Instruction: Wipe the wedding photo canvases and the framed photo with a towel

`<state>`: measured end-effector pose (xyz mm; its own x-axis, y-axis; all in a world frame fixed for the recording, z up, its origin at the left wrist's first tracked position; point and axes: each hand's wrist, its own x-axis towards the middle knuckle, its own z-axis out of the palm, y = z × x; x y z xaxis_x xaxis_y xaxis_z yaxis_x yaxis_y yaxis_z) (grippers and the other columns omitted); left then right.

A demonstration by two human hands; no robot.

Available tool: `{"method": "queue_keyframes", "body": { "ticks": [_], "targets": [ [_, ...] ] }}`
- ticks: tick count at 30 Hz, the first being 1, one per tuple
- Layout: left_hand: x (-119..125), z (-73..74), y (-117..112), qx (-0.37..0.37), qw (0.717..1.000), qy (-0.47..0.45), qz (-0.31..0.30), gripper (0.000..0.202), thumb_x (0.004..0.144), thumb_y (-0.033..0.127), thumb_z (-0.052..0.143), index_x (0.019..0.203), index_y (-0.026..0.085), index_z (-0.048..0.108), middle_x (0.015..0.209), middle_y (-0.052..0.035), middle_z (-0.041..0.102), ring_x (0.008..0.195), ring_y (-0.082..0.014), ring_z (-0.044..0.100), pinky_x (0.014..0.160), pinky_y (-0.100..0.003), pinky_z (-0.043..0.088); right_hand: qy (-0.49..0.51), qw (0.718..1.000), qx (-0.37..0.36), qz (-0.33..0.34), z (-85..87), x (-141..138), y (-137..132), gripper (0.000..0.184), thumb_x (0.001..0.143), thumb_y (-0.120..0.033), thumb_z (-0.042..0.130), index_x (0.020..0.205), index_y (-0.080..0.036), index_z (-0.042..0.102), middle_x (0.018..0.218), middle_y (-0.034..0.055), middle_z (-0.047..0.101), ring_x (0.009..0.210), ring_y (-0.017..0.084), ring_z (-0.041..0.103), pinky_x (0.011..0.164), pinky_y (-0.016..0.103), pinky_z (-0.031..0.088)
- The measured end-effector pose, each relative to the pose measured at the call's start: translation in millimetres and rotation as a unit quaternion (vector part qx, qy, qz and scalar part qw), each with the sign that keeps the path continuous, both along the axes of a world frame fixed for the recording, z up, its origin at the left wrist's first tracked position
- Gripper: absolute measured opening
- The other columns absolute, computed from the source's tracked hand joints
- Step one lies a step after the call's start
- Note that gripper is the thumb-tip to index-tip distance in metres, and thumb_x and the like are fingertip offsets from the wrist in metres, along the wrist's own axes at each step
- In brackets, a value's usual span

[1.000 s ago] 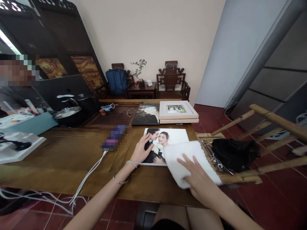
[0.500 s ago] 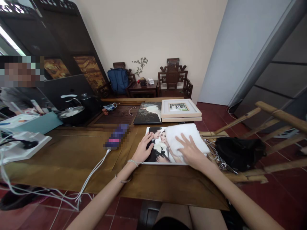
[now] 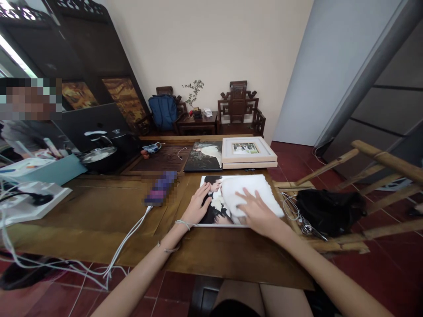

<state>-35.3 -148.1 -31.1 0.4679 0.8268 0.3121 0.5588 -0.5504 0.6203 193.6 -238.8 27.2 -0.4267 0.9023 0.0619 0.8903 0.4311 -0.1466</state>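
Note:
A wedding photo print [image 3: 216, 207] lies flat on the wooden table [image 3: 109, 200] in front of me. My left hand [image 3: 198, 207] rests on its left side, fingers stretched out and lying flat. Over the photo's right part is spread a white cloth [image 3: 264, 193]. My right hand [image 3: 257, 211] presses on the cloth with its fingers spread apart. One pictured face and the right half of the picture are hidden beneath it. Just behind the photo lie a dark photo panel [image 3: 206, 156] and a pale wooden picture frame [image 3: 249, 152].
A phone [image 3: 161, 188] with white cables lies left of the photo. Farther left are a power strip [image 3: 36, 200], a teal box [image 3: 66, 169] and a lidded pot [image 3: 99, 156]. A bamboo chair [image 3: 343, 163] holding a black bag [image 3: 330, 211] stands right. Another person sits behind a laptop [image 3: 95, 125].
My right hand has slid the white cloth left and slightly toward me, covering more of the photo, including one pictured face. My left hand has stayed in place.

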Motion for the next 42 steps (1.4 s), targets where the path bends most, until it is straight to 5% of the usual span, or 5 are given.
{"method": "queue_keyframes", "body": {
  "ticks": [4, 8, 21, 35, 42],
  "targets": [
    [-1.5, -2.9, 2.5, 0.005, 1.0, -0.01, -0.008, 0.045, 0.09, 0.031, 0.04, 0.133, 0.02, 0.042, 0.143, -0.0082, 0.038, 0.135, -0.0213, 0.028, 0.11, -0.045, 0.023, 0.002, 0.999, 0.026, -0.024, 4.8, 9.3, 58.6, 0.054, 0.067, 0.002, 0.037, 0.113, -0.015, 0.058, 0.137, 0.0117, 0.044, 0.132, 0.03, 0.024, 0.102, 0.06, 0.02],
    [-0.6, -3.3, 3.4, 0.007, 1.0, -0.023, -0.008, 0.043, 0.09, 0.031, 0.039, 0.132, 0.02, 0.043, 0.141, -0.008, 0.04, 0.134, -0.0203, 0.03, 0.11, -0.044, 0.024, -0.008, 0.998, 0.048, -0.033, -1.0, 11.1, 66.5, 0.054, 0.066, 0.003, 0.036, 0.112, -0.013, 0.058, 0.137, 0.0132, 0.043, 0.133, 0.03, 0.023, 0.102, 0.06, 0.018],
    [1.1, -4.0, 3.4, 0.018, 0.998, -0.054, -0.008, 0.041, 0.089, 0.026, 0.039, 0.129, 0.019, 0.047, 0.138, -0.008, 0.044, 0.132, -0.0198, 0.034, 0.11, -0.043, 0.025, -0.005, 0.998, -0.012, 0.057, -22.3, -22.7, -76.9, 0.023, 0.073, -0.008, 0.05, 0.08, -0.017, 0.07, 0.148, 0.0119, 0.023, 0.134, 0.042, 0.003, 0.103, 0.066, 0.002],
    [-0.5, -1.3, 4.1, 0.006, 0.999, -0.037, -0.014, 0.042, 0.091, 0.029, 0.035, 0.13, 0.017, 0.047, 0.139, -0.0081, 0.043, 0.133, -0.0188, 0.032, 0.111, -0.041, 0.024, -0.017, 0.996, 0.064, -0.059, -2.1, -0.2, 67.7, 0.048, 0.07, 0.0, 0.04, 0.112, -0.016, 0.059, 0.136, 0.0131, 0.044, 0.132, 0.031, 0.023, 0.102, 0.058, 0.018],
    [0.8, -0.6, 2.5, 0.007, 0.999, -0.051, -0.004, 0.041, 0.091, 0.029, 0.035, 0.129, 0.018, 0.048, 0.138, -0.0077, 0.045, 0.132, -0.019, 0.033, 0.111, -0.042, 0.024, -0.037, 0.997, 0.059, -0.027, -21.5, -18.4, 8.7, 0.032, 0.075, -0.009, 0.049, 0.1, -0.017, 0.067, 0.143, 0.0139, 0.033, 0.134, 0.038, 0.012, 0.103, 0.063, 0.006]
  ]
}}
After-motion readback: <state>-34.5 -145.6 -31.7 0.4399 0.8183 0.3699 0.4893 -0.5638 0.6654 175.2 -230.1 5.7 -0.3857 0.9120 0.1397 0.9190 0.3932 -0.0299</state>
